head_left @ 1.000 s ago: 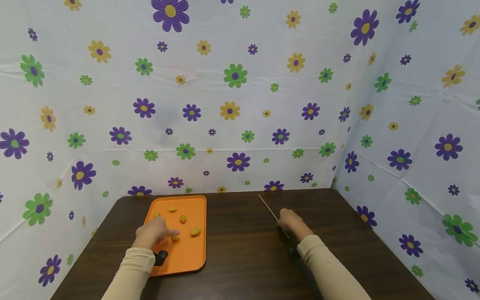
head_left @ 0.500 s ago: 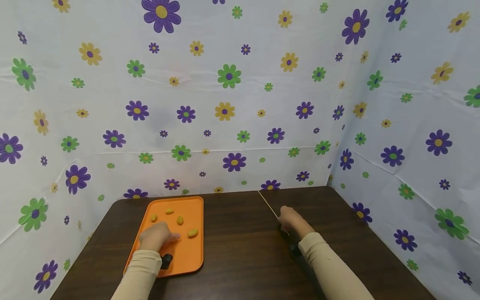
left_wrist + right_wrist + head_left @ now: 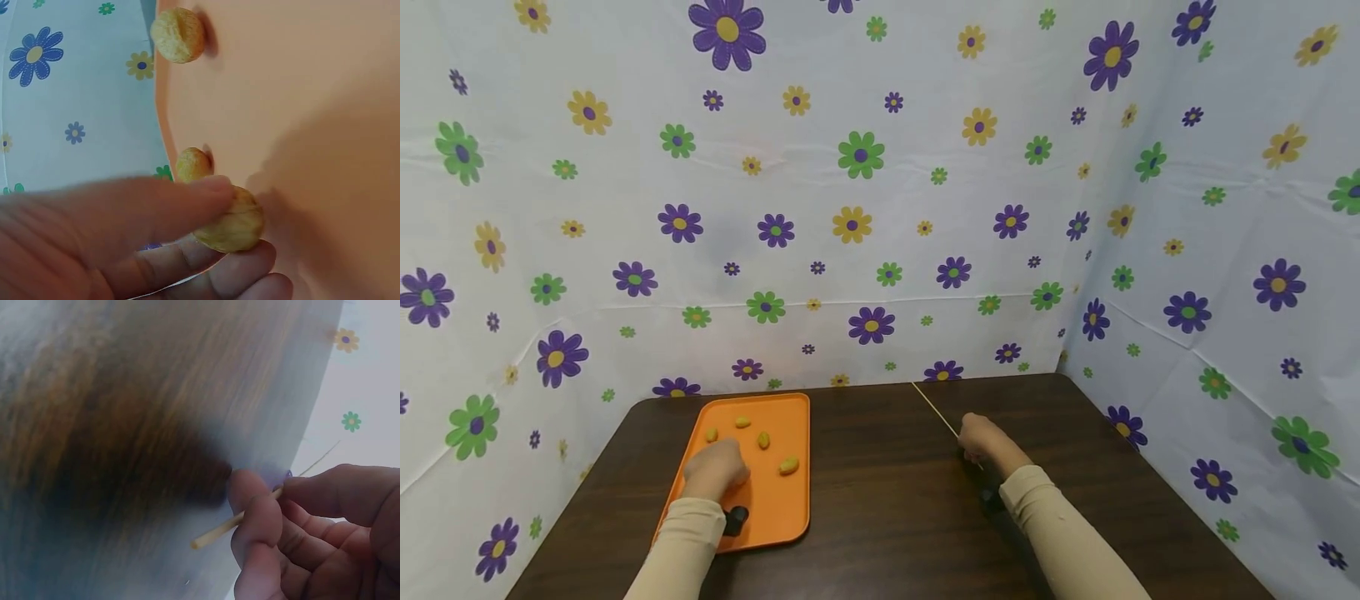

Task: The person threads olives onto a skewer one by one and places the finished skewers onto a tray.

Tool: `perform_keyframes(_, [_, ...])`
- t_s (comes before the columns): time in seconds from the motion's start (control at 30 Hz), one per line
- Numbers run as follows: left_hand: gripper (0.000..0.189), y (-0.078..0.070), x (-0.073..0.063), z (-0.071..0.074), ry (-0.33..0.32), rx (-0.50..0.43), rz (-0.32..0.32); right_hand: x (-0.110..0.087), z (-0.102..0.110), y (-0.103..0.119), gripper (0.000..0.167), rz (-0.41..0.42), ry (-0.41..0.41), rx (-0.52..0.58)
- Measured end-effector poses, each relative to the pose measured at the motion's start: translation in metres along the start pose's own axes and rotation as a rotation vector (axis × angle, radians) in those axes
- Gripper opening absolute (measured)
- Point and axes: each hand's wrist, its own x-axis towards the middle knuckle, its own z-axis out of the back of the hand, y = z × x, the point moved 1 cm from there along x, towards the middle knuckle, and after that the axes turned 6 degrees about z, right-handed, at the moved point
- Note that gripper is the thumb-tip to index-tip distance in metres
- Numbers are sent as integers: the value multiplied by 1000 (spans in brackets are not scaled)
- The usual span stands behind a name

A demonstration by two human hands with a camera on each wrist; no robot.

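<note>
My left hand (image 3: 717, 468) is over the near left part of an orange tray (image 3: 775, 512). Between its thumb and fingers it pinches a small yellow, wrinkled oval piece (image 3: 237, 226), which the hand hides in the head view. Similar yellow pieces lie on the tray, among them a plump one (image 3: 788, 466) to the right of the hand and another (image 3: 179, 35) near the rim. Over the table's right side, my right hand (image 3: 987, 439) pinches a thin wooden skewer (image 3: 219, 531) near one end. Its long part points away toward the back.
The dark wood-grain table (image 3: 865, 492) extends between tray and right hand. A white flowered cloth (image 3: 820, 358) rises behind the table and along the right side. Black wrist cameras, one at my left wrist (image 3: 735, 521), sit close above the surface.
The yellow piece that lay under my left fingertips on the tray is now pinched in that hand, which has turned slightly. The right hand keeps its hold on the skewer. The head view shifted a little.
</note>
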Motion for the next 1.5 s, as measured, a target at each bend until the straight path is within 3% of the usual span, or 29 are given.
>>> perform_keyframes(0.1, [18, 1, -2, 0, -28, -25, -32, -1, 0, -1, 18, 19, -14, -11])
perform_keyframes(0.23, [22, 3, -1, 0, -54, -65, -59, -2, 0, -3, 42, 37, -36, -44])
perform_keyframes(0.47, [24, 7, 5, 2, -103, -126, -100, -3, 5, -4, 11, 70, -137, -84])
perform_keyframes(0.7, [32, 7, 11, 1, -200, -209, -129, -3, 9, -7, 7, 50, -270, -62])
perform_keyframes(0.9, [26, 1, 13, 2, -269, -274, -238, -3, 12, -11, 9, 27, -352, -53])
perform_keyframes(1.17, [23, -9, 15, 8, -274, -370, -333, 0, 23, -9, 6, 97, -534, -82])
perform_keyframes(1.3, [22, -15, 16, 11, -274, -414, -351, 1, 28, -7, 8, 103, -618, -115])
perform_keyframes(1.5, [22, -19, 15, 7, -252, -426, -337, 4, 29, -10, 10, 70, -657, -132])
